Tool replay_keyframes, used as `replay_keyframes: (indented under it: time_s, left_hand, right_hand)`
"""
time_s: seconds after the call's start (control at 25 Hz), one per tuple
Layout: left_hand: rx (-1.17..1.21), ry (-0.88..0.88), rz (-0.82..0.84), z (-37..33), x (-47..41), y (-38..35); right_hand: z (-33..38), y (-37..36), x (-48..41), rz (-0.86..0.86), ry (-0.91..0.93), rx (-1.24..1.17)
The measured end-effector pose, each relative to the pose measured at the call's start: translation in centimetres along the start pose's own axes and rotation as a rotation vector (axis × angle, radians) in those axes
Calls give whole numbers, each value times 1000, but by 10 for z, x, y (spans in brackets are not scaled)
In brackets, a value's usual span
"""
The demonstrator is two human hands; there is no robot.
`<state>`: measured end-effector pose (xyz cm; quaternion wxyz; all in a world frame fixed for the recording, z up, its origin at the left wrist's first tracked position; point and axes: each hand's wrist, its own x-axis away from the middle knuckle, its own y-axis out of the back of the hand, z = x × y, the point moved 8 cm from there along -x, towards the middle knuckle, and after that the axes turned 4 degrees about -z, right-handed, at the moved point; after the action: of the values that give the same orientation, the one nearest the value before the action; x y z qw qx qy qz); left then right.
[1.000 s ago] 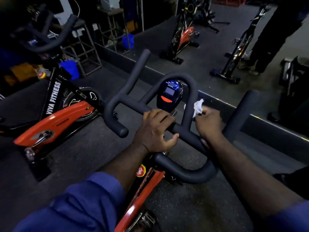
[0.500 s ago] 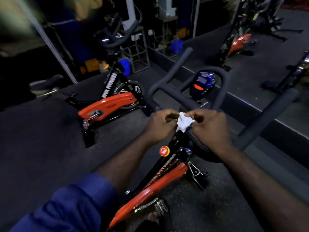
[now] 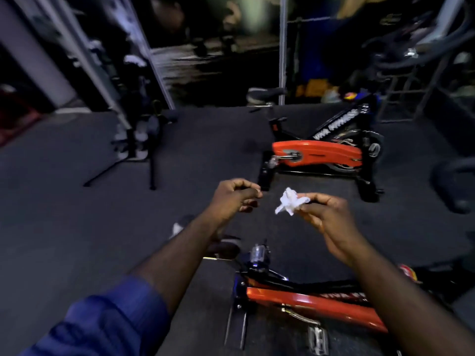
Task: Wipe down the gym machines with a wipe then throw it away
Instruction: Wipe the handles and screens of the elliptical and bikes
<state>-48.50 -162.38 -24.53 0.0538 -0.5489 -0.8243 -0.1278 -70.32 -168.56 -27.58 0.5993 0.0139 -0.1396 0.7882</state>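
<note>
Both hands have lifted off the near bike (image 3: 316, 303) since a moment ago. Your right hand (image 3: 326, 217) pinches the crumpled wipe (image 3: 290, 201) at its fingertips, held in mid-air clear of the frame, probably ready for binning; your left hand (image 3: 235, 195) curls empty beside it.

A person's right grip (image 3: 326, 214) pinches a crumpled white wipe (image 3: 290, 201) above a dark gym floor (image 3: 77, 214), the left grip (image 3: 234, 196) curled on itself close by, not touching it. An orange spin bike (image 3: 318, 152) stands beyond them; a second orange bike frame (image 3: 308, 301) shows beneath the forearms
</note>
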Motion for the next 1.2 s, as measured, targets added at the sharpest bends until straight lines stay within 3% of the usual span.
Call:
replay_keyframes:
  time_s: [0.12, 0.24, 0.44, 0.6, 0.84, 1.04, 1.2]
  left_hand:
    - [52, 30, -159, 17, 15, 120]
    - [83, 27, -256, 36, 27, 228]
    - [139, 35, -344, 88, 21, 417]
    - [161, 44, -362, 95, -1, 512]
    - [180, 16, -268, 83, -69, 556]
    - [106, 45, -137, 83, -153, 553]
    - [60, 29, -125, 66, -244, 554]
  right_hand:
    - [-30, -117, -10, 159, -134, -114]
    - [-55, -228, -14, 241, -79, -14]
    - [-112, -412, -15, 294, -125, 59]
    - [-122, -514, -16, 266, -142, 106]
    - [-118, -571, -53, 277, -188, 56]
    - [-124, -571, -130, 117, -150, 28]
    - [-130, -575, -203, 42, -96, 48]
